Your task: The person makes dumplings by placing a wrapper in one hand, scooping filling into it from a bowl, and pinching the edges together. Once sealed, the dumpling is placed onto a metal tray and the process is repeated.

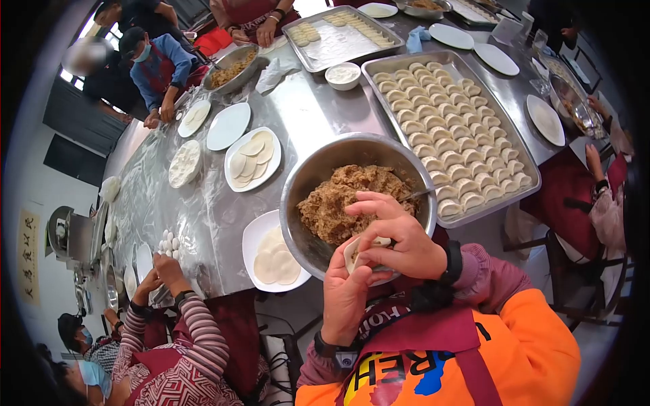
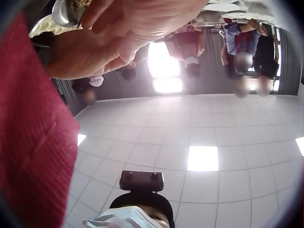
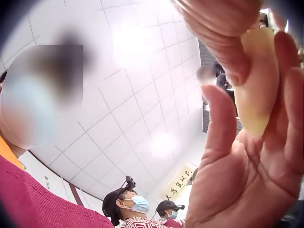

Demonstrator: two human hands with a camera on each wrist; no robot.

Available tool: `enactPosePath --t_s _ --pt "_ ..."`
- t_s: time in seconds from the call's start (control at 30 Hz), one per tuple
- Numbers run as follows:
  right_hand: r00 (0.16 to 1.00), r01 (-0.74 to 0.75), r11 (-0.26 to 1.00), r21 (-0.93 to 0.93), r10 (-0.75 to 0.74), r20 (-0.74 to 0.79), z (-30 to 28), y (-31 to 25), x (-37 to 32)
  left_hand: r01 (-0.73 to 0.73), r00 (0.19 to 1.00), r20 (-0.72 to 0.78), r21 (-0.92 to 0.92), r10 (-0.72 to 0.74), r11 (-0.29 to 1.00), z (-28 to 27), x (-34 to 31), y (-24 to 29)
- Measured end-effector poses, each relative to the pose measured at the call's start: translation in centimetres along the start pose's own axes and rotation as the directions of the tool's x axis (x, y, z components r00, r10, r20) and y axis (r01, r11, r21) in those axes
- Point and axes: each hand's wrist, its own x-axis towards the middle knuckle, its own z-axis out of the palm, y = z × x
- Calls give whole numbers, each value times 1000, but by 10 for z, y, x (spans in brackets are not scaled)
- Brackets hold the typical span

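Observation:
Over the near edge of a steel bowl of brown minced filling, both hands hold one pale dumpling. The left hand cradles it from below, thumb up along its side. My right hand pinches its edge with thumb and forefinger, the other fingers raised over the filling. In the right wrist view the dumpling is folded into a half-moon between the fingers. A utensil's metal handle leans on the bowl's right rim. The left wrist view shows fingers but hides the dumpling.
A big tray of dumpling rows stands right of the bowl. Left of it, a white plate carries round wrappers; another wrapper plate lies farther back. A flour bowl stands behind. Other people work around the steel table.

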Motion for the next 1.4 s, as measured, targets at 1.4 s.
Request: enactPosePath --t_s 1.4 --pt "967 -33 999 -13 28 -255 9 -1 -14 -195 964 -155 148 218 969 1 3 -3"
